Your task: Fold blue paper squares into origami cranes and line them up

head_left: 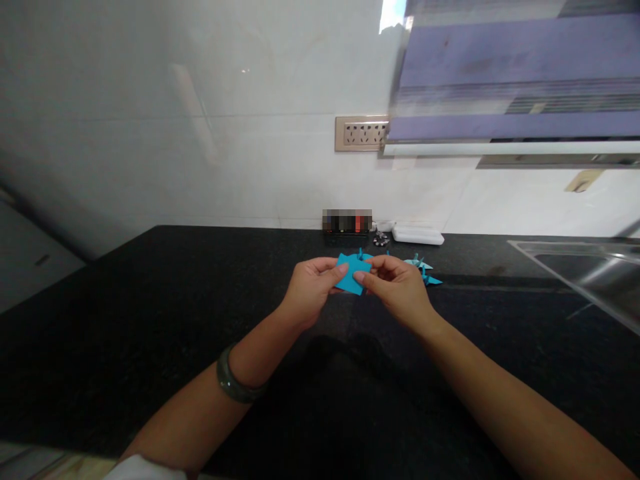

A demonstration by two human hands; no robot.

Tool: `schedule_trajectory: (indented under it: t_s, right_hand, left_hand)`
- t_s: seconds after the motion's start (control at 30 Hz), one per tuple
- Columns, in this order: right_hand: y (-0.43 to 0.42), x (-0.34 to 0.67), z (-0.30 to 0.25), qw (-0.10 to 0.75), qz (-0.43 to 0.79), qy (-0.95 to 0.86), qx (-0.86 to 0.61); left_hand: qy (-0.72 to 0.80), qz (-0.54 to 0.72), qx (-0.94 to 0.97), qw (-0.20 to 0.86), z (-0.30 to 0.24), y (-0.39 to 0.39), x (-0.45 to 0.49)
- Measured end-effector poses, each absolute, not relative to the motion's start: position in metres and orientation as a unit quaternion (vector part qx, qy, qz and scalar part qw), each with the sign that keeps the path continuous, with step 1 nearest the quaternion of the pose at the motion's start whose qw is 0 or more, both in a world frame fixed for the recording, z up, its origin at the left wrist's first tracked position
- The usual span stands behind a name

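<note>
Both my hands hold a piece of folded blue paper (351, 273) above the black countertop (150, 313). My left hand (313, 288) pinches its left edge between thumb and fingers. My right hand (399, 287) pinches its right side, fingers curled. A grey bangle (233, 385) sits on my left wrist. Just behind my right hand lie small folded blue paper figures (423, 269) on the counter.
A steel sink (585, 270) is set into the counter at the right. Against the white wall stand a small dark device (347, 225), a white flat case (418, 235) and a tiny dark object (381, 239). A socket strip (361, 133) and a range hood (515, 80) hang above.
</note>
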State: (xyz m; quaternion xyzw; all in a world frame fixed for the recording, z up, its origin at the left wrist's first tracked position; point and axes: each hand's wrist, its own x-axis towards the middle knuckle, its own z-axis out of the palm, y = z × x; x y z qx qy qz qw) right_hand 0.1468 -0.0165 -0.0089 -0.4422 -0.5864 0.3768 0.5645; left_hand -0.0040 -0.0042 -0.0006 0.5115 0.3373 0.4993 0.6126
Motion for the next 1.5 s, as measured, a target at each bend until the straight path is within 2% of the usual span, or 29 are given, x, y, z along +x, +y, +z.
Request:
schedule_trajectory:
  t_s: [0.3,0.57,0.8,1.5]
  right_hand:
    - [-0.023,0.142,-0.006,0.588,0.326,-0.582,-0.457]
    - [-0.022,0.15,-0.011,0.574,0.085,-0.715,-0.389]
    - [-0.019,0.162,-0.011,0.513,-0.023,-0.802,-0.305]
    - [-0.018,0.161,-0.017,0.44,-0.091,-0.833,-0.323]
  left_hand:
    - [0.349,0.499,0.499,0.617,0.004,-0.005,-0.004]
    - [0.343,0.489,0.499,0.627,0.006,-0.005,-0.006]
    - [0.34,0.473,0.502,0.639,0.006,-0.004,-0.008]
    - [0.351,0.488,0.497,0.626,0.002,-0.002,-0.006]
